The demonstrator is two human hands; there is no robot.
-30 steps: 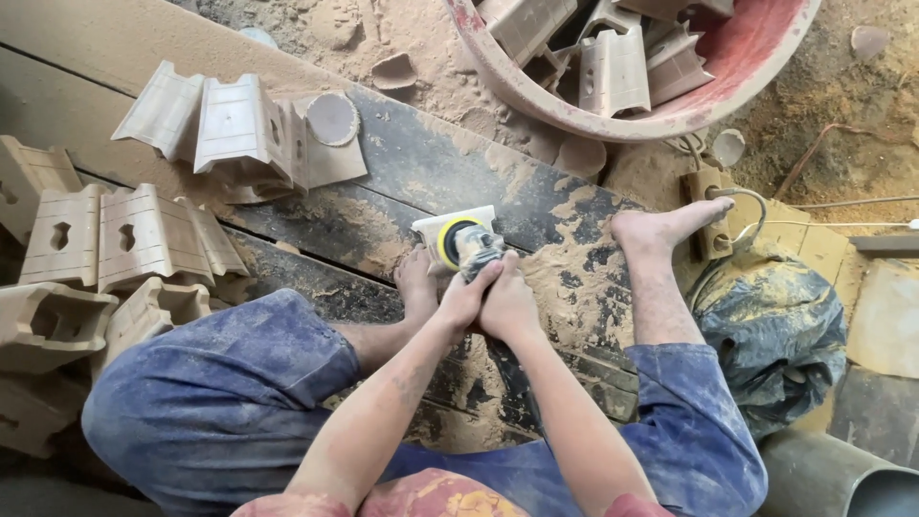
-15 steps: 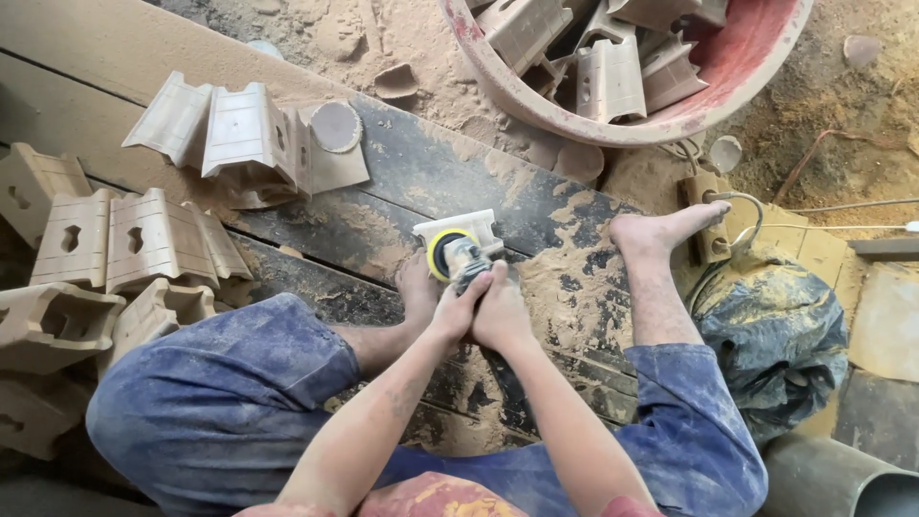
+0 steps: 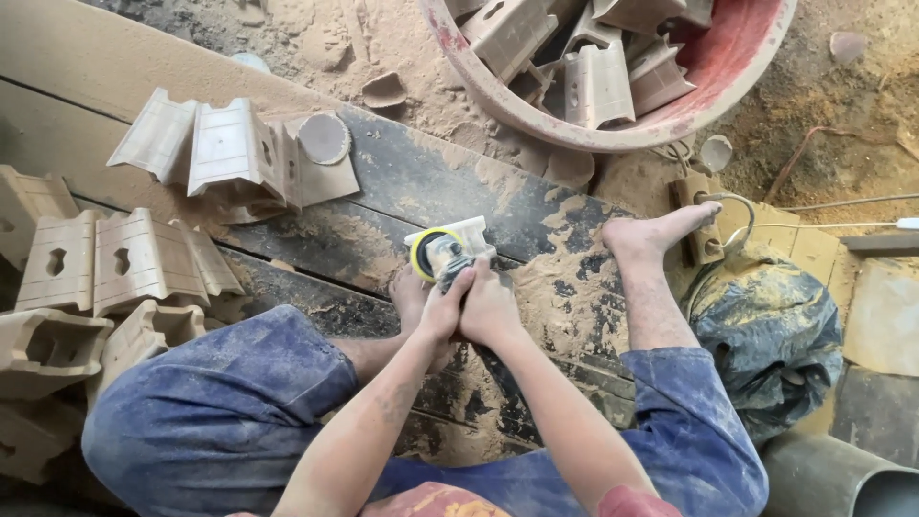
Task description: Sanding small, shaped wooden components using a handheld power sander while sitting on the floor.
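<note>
**Both hands closed on sander over wooden block**

Left hand (image 3: 442,311) and right hand (image 3: 490,311) are pressed together, fingers wrapped shut around a small power sander (image 3: 442,257) with a yellow-rimmed disc. The disc bears against a pale carved wooden block (image 3: 466,233) on the dusty dark planks (image 3: 402,182), between the person's bare feet. Similar carved blocks (image 3: 115,263) are stacked at left; more lie in the red tub (image 3: 737,67) above.
</note>
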